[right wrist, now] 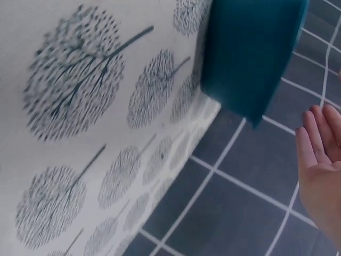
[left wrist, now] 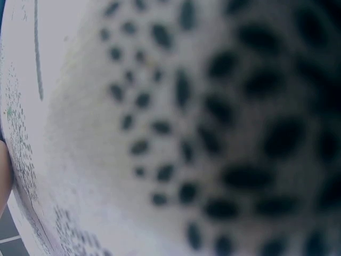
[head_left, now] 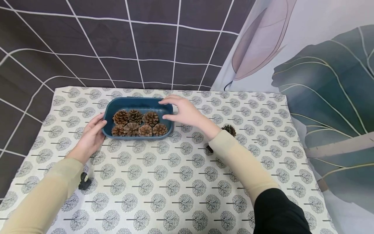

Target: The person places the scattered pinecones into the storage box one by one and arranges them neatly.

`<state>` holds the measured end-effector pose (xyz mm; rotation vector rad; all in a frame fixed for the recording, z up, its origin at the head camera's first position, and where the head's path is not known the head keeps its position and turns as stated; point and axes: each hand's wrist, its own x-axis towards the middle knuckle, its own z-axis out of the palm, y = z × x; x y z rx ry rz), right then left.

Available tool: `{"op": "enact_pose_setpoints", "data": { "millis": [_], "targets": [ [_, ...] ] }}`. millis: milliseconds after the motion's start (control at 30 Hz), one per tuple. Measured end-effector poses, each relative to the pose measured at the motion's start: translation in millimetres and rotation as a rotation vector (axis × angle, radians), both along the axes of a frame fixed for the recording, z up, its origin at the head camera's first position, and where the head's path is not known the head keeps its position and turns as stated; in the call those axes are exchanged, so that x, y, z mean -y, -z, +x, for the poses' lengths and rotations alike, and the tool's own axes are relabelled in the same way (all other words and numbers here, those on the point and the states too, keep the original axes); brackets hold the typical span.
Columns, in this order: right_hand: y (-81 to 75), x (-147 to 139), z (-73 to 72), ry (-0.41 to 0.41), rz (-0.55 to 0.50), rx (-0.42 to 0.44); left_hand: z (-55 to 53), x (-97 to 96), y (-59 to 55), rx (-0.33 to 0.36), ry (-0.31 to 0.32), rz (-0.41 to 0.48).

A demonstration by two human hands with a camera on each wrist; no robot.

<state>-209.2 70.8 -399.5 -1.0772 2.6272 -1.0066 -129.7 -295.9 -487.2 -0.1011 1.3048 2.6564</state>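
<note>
A dark blue rectangular bin (head_left: pixel 138 137) sits toward the back left of the table, holding several brown pine cones (head_left: pixel 131 129) in two rough rows. At its left end, my left hand (head_left: pixel 92 136) touches the outer wall with fingers fairly straight and the thumb near the rim. My right hand (head_left: pixel 185 112) is at the right end, thumb and fingers spread apart, with nothing gripped. The right wrist view shows the bin's outer wall (right wrist: pixel 250 53) and the right hand (right wrist: pixel 322 160) with extended fingers. Mostly patterned cloth fills the left wrist view.
One more pine cone (head_left: pixel 229 130) lies on the tree-print tablecloth (head_left: pixel 172 185), partly behind the right forearm. A dark tiled backdrop (head_left: pixel 117 42) rises behind the table, and a leaf-print curtain (head_left: pixel 327 97) hangs at the right. A small black device (head_left: pixel 84 181) is at the left wrist.
</note>
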Motion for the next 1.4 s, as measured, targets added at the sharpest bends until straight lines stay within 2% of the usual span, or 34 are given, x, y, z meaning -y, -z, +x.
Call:
{"op": "enact_pose_setpoints", "data": {
  "millis": [433, 667, 867, 1133, 1400],
  "targets": [
    [-5.4, -67, 15.1, 0.077, -0.057, -0.038, -0.8, 0.6, -0.1, 0.007, 0.012, 0.010],
    [-2.6, -105, 25.7, 0.139, -0.023, -0.039, 0.1, 0.1, -0.5, -0.002, 0.017, 0.012],
    [6.4, -131, 33.7, 0.165, 0.013, -0.041, 0.8, -0.3, -1.3, -0.006, 0.019, 0.016],
    [13.6, -155, 44.4, 0.185, 0.053, -0.040, 1.1, -0.5, 0.0, -0.016, 0.009, 0.013],
    [19.6, -175, 53.6, 0.202, 0.132, 0.001, 0.8, -0.9, -0.3, -0.009, 0.001, 0.018]
  ]
}}
